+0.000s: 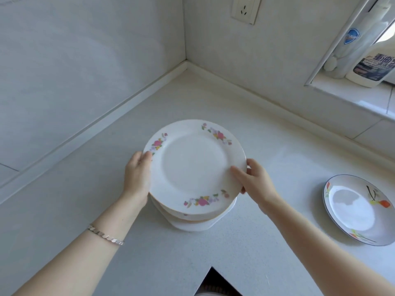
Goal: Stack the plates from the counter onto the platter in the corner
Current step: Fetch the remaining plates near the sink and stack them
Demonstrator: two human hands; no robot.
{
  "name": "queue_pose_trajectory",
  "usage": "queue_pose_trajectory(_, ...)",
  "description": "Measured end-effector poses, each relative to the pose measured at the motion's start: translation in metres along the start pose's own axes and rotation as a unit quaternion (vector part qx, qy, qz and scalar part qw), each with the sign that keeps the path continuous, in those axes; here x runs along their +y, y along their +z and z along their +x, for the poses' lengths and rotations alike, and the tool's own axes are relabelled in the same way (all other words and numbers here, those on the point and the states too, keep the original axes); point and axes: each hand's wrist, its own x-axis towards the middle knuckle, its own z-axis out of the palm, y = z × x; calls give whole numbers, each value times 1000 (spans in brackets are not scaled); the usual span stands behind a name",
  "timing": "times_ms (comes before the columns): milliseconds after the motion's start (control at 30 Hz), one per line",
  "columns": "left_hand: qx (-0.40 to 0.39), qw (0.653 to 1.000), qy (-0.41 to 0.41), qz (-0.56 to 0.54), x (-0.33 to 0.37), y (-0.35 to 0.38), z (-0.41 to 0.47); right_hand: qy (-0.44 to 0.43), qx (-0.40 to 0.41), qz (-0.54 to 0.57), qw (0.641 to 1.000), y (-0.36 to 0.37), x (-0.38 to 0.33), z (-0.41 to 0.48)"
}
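A white plate with pink flower sprigs (193,165) is held between both my hands at the middle of the counter. My left hand (137,174) grips its left rim and my right hand (252,178) grips its right rim, thumb on top. Directly under it sits a stack of similar plates (188,214) on a white platter (192,227), mostly hidden by the held plate. Whether the held plate touches the stack I cannot tell. Another plate with a blue rim and orange flowers (359,208) lies flat on the counter at the right.
The white counter (213,99) runs into a wall corner behind the stack. A window sill at the upper right holds a cleaner bottle (372,58). A wall socket (245,9) is above. The counter's inner edge notch (215,280) lies at the bottom.
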Motion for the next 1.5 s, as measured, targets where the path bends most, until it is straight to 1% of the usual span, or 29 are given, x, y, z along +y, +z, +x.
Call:
queue_pose_trajectory(67,-25,991,37,128,-9,-3,2,3,0,-48,999,-2,18,-2)
queue_pose_trajectory(167,-79,952,52,291,-17,-9,1,3,6,-93,996,-2,32,-6)
queue_pose_trajectory(233,-100,922,57,371,-24,-13,-1,-3,9,-134,991,-2,36,-9)
queue_pose_trajectory(300,-111,897,66,422,-29,-18,-3,-8,-1,-155,988,-1,38,-12)
queue_pose_trajectory(367,-115,878,78,457,-32,-22,-3,0,-11,-169,986,1,39,-13)
queue_pose_trajectory(433,-115,867,80,479,-34,-23,-2,10,-17,-185,982,3,42,-11)
queue_pose_trajectory(600,-116,854,79,501,-35,-24,3,11,-17,-244,970,9,47,-5)
queue_pose_trajectory(767,-104,858,81,496,-37,-23,11,7,0,-299,954,15,45,3)
queue_pose_trajectory(833,-87,869,91,479,-41,-20,10,5,12,-325,945,16,45,5)
queue_pose_trajectory(867,-73,882,96,455,-44,-18,8,2,24,-327,945,17,46,7)
queue_pose_trajectory(900,-63,904,96,411,-45,-14,6,-5,39,-308,951,19,47,8)
queue_pose_trajectory(933,-57,937,84,335,-48,-9,6,-8,52,-267,962,21,47,11)
queue_pose_trajectory(967,-54,968,53,240,-49,-4,5,-6,59,-207,977,24,47,15)
queue_pose_trajectory(1000,-59,988,0,144,-49,2,5,6,57,-130,990,27,44,17)
queue_pose_trajectory(1033,-60,995,-41,64,-47,7,5,22,48,-46,998,31,41,18)
queue_pose_trajectory(1067,-60,996,-71,1,-46,11,4,32,37,36,998,34,39,19)
queue_pose_trajectory(1100,-62,993,-93,-46,-47,13,5,39,31,100,994,37,37,20)
queue_pose_trajectory(1133,-66,988,-116,-84,-47,13,6,44,32,141,988,39,35,20)
queue_pose_trajectory(1167,-81,981,-135,-109,-45,13,5,46,36,166,984,40,35,19)
queue_pose_trajectory(1233,-107,976,-138,-133,-46,12,3,49,41,187,980,42,36,18)
queue_pose_trajectory(1333,-104,974,-141,-142,-49,13,-1,49,43,198,978,43,40,19)
queue_pose_trajectory(1433,-78,979,-147,-117,-52,12,1,43,41,190,980,43,42,21)
queue_pose_trajectory(1500,-67,987,-124,-77,-52,11,0,40,38,171,984,42,42,22)
